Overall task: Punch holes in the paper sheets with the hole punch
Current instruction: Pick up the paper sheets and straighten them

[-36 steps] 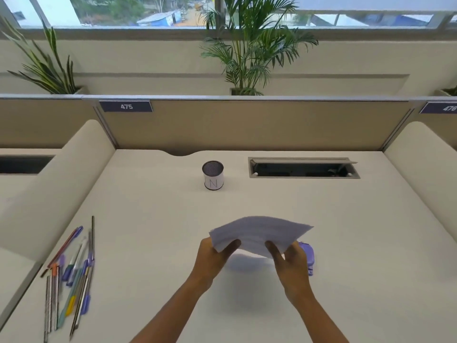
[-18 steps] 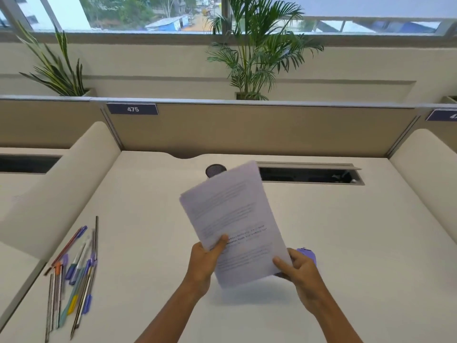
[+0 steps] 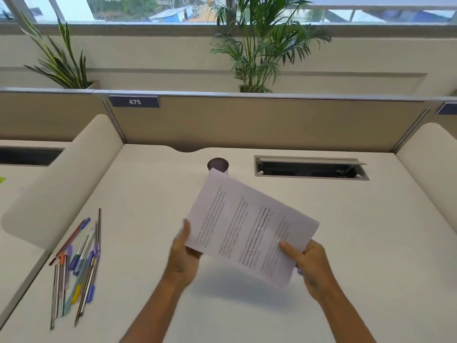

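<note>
Paper sheets (image 3: 249, 229), a thin printed stack, sit in the lower centre of the frame, held above the desk (image 3: 153, 189) by both hands. The left hand (image 3: 184, 253) grips the stack's lower left corner, thumb along its edge. The right hand (image 3: 310, 263) pinches the lower right edge, thumb on the printed face and fingers behind. The stack's long axis runs diagonally, from the upper left near the pen cup (image 3: 218, 164) down to the lower right at the right hand, with the printed face tilted towards the camera.

The hole punch is almost wholly hidden; only a sliver of purple shows just under the right hand, so I judge that it lies below the stack's right end, nearer the right hand. The coming move probably means lowering that edge towards it.

The desk is pale and matte. Loose pens (image 3: 76, 266) lie at lower left, a cable slot (image 3: 310, 168) at upper right. A partition with a plate reading 475 (image 3: 134, 102) and potted plants (image 3: 257, 45) stand below a window.
</note>
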The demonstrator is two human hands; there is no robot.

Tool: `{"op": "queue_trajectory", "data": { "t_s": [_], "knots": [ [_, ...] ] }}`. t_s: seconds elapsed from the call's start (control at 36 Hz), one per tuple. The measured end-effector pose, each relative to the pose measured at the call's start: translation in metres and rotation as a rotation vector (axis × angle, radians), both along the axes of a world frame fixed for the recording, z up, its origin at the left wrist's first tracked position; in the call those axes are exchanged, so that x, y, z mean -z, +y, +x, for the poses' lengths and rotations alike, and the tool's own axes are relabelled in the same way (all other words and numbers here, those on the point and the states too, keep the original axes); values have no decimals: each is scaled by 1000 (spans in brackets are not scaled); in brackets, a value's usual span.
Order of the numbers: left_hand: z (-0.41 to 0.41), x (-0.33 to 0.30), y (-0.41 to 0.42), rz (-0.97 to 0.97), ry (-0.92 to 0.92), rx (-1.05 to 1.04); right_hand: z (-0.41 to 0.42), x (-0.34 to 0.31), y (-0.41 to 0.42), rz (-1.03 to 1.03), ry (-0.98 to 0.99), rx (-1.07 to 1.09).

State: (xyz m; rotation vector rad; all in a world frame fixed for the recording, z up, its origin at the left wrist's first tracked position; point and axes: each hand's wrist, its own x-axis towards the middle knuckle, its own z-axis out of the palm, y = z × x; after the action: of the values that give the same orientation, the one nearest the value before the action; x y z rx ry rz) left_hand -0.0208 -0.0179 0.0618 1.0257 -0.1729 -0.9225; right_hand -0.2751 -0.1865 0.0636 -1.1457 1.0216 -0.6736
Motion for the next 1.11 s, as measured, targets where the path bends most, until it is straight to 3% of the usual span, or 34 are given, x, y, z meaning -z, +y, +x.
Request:
{"op": "queue_trajectory", "data": {
  "t_s": [0.08,0.22,0.36,0.53,0.75,0.92,1.03,1.11],
  "knots": [
    [33,-2,12,27,-67,137,-10,-9,-17,-67,67,-45],
    [35,-15,4,195,-491,257,-9,-21,-18,-236,99,15],
    [17,0,-4,274,-561,48,-9,13,-2,-376,94,137],
    [-4,46,10,460,-656,231,-10,69,25,-380,269,101],
    [-11,33,15,384,-654,172,-17,69,26,-351,278,180],
    [-14,45,19,451,-408,156,-25,77,24,-192,309,48],
    [-7,48,26,382,-271,122,-36,63,12,-47,144,8],
    [-10,47,28,311,-144,51,-39,62,1,201,-162,-33]
  ]
}}
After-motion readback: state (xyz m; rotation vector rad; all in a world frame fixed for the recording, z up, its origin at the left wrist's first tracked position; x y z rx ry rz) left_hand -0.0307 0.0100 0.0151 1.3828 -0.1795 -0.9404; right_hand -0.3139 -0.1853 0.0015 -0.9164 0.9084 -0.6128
